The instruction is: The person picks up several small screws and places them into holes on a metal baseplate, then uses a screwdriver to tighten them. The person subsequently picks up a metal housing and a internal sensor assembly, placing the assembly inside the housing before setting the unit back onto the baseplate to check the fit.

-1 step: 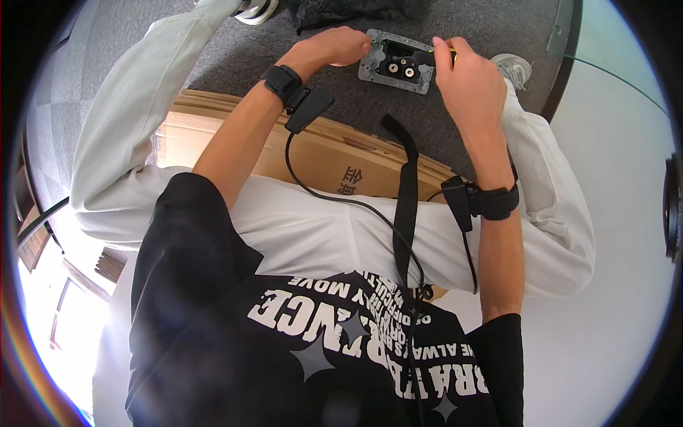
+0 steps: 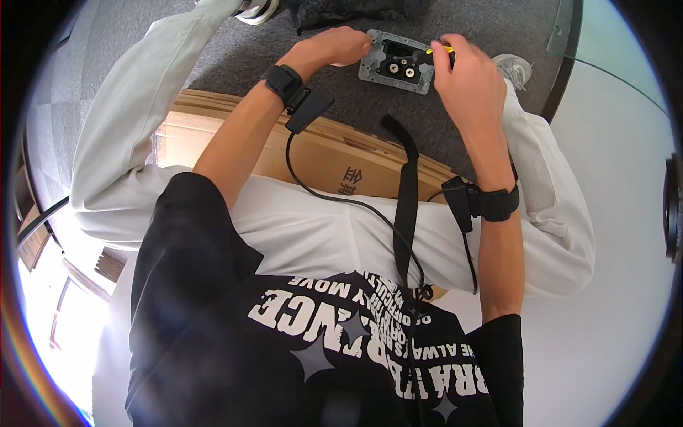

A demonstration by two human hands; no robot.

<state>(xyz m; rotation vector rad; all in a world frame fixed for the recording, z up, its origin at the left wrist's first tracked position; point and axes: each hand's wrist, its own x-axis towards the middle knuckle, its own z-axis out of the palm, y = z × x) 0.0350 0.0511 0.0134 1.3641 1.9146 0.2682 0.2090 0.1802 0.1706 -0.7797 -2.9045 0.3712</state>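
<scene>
Nearest, across the lower part of the view, a black T-shirt (image 2: 213, 341) with pale lettering and grey stars; just past it, white trousers (image 2: 306, 220), legs spread to both sides. Over the lap, a black strap (image 2: 408, 206) and a thin black cable (image 2: 306, 188); on the forearms, a left wristband (image 2: 282, 81) and a right wristband (image 2: 498, 204), both black. Next out, flat brown cardboard (image 2: 284, 153) between the legs.

Farther, the work in hand. Likeliest trouble, by judgement: a skid of the black-and-yellow tool (image 2: 430, 52) into the round silver fittings (image 2: 409, 72), caused by an off-line push; or a swivel of the grey housing (image 2: 391, 60), caused by too light a brace from the left hand (image 2: 341, 46).

Housing between the two hands, above or on the dark carpet (image 2: 484, 28); cannot tell which. Left end right at the left fingertips, right end just beside the right hand (image 2: 469, 85) and partly under the tool. Grip of the right hand clamped on the tool, front end pointing left over the dark interior; exact contact too small to make out. Grip of the left hand curled at the rim; cannot tell whether pinching or merely leaning.

Farthest, a crumpled black bag (image 2: 348, 14) and, at the upper left, a shoe (image 2: 256, 11).
</scene>
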